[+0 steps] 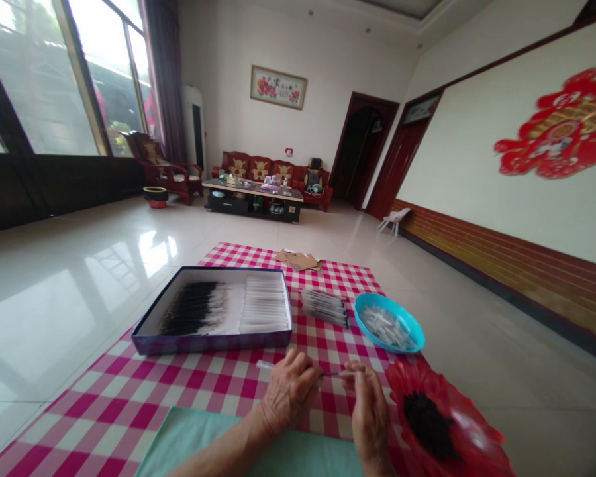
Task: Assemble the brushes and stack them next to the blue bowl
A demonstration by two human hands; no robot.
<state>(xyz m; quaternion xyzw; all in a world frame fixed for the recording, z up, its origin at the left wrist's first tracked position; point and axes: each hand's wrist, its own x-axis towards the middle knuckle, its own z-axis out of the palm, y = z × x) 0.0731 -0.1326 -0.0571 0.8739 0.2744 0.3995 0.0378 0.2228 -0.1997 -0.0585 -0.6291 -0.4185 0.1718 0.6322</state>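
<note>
My left hand is closed around a slim pen, whose pale translucent end sticks out on the left. A thin dark tip spans the gap toward my right hand. My right thumb and fingers are pinched at that tip; a small pale piece seems to be between them, partly hidden. Beyond my left hand lies a shallow dark-blue box with black slim rods on one side and white tubes on the other. A stack of pens rests to the box's right.
A blue bowl holds clear small parts. At the right, a red petal-shaped bowl contains small black parts. Cardboard pieces lie at the far end of the checked tablecloth. A green cloth lies under my forearms.
</note>
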